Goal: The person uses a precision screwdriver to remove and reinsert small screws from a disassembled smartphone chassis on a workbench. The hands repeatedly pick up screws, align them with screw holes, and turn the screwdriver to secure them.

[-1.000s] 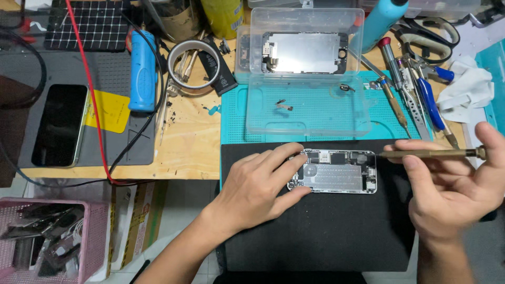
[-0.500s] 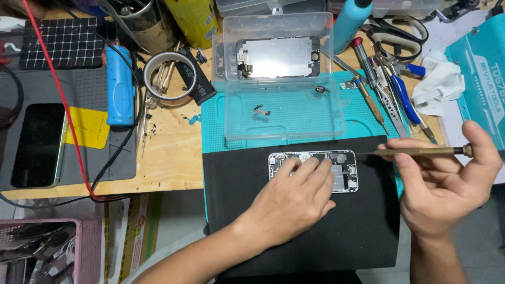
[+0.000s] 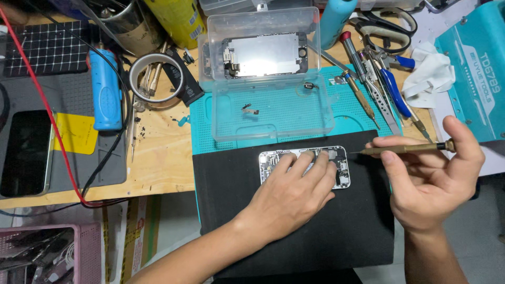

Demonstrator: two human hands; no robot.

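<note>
An opened phone body with its circuit parts showing lies on a black mat. My left hand rests flat on it, fingers spread over its middle. My right hand holds a thin brass-coloured screwdriver level, its tip pointing left just beside the phone's right end. Behind the mat, a clear plastic box holds the phone's screen panel.
A teal work mat carries small loose parts. Screwdrivers, tweezers and scissors lie at the back right. A blue tool, a tape roll, a dark phone and a red cable sit left. A pink basket stands lower left.
The view has shifted, so everything sits lower and further left in frame. My left hand stays on the phone body; my right hand keeps the screwdriver near its right end.
</note>
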